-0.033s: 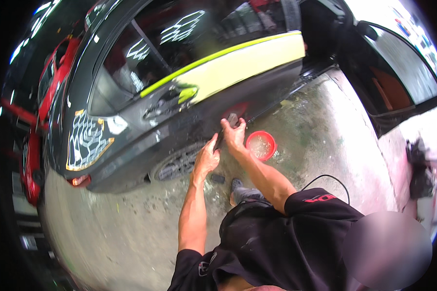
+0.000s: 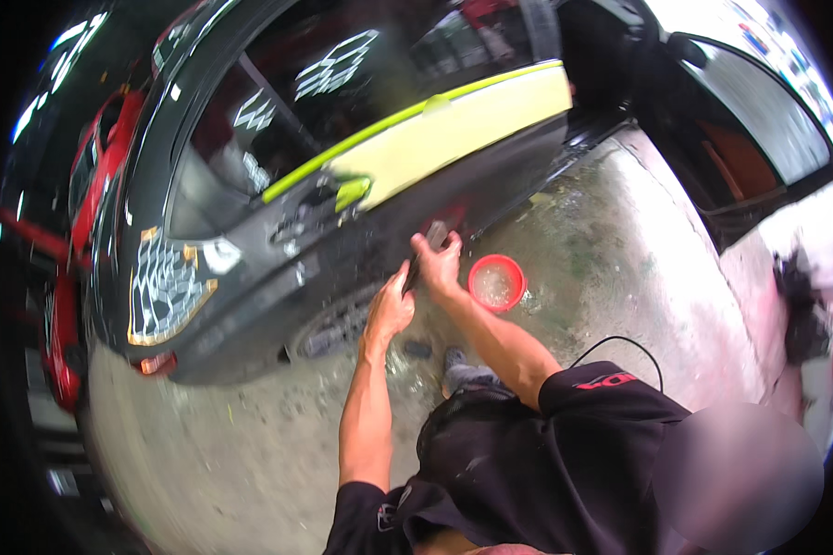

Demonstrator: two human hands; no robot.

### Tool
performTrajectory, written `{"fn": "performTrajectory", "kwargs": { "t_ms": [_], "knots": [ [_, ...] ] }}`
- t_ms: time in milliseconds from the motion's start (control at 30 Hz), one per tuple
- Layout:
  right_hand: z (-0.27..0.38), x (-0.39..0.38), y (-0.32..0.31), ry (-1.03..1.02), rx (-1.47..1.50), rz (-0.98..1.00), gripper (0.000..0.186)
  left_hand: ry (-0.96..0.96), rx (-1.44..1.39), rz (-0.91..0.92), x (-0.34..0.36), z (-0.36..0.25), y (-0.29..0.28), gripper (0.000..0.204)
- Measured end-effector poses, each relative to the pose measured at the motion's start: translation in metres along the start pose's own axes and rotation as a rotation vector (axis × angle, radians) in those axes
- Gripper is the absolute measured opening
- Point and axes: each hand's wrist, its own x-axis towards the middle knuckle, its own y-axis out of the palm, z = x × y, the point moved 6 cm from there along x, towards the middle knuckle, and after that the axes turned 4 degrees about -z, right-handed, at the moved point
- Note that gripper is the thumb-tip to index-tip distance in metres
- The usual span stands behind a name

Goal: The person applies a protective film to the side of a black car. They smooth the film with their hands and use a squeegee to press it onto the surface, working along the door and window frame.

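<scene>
Both my hands are up against the lower rear door of a dark car (image 2: 370,250). Between them runs a long dark block (image 2: 438,231), pressed to the panel. My right hand (image 2: 440,268) is closed around its upper part, thumb on one side. My left hand (image 2: 391,313) grips near the lower end, its fingers partly hiding the block. A reddish patch shows on the panel just beyond the right hand. Higher on the door is a pale yellow covering (image 2: 463,129) with a brighter yellow-green strip along the window edge.
A red bucket (image 2: 500,258) with cloudy liquid stands on the wet concrete floor, right of my hands. A small dark block (image 2: 417,350) lies near my foot. The front door (image 2: 750,139) hangs open at right. A black cable (image 2: 634,339) curves across the floor.
The view has shifted slightly, and the car appears a little further left. Both hands stay on the block, with only a slight movement along the panel.
</scene>
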Motion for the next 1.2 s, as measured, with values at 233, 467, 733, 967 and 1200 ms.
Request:
{"fn": "performTrajectory", "kwargs": {
  "t_ms": [233, 467, 733, 967, 1200],
  "knots": [
    [0.025, -0.036, 0.038, 0.068, -0.012, -0.081, 0.109, 0.093, 0.134, 0.174, 0.03, 0.015, -0.041, 0.067],
    [0.044, -0.012, 0.056, -0.023, -0.059, -0.31, 0.091, 0.237, 0.146, 0.245, 0.06, 0.016, -0.065, 0.066],
    [0.099, -0.02, 0.1, -0.355, -0.103, -0.565, 0.084, 0.46, 0.081, 0.326, 0.119, 0.03, -0.119, 0.067],
    [0.144, -0.05, 0.181, -0.333, -0.247, -0.598, 0.082, 0.489, 0.102, 0.392, 0.141, 0.043, -0.22, 0.068],
    [0.173, -0.04, 0.214, -0.219, -0.285, -0.677, 0.078, 0.558, -0.093, 0.202, 0.165, 0.069, -0.298, 0.05]
  ]
}}
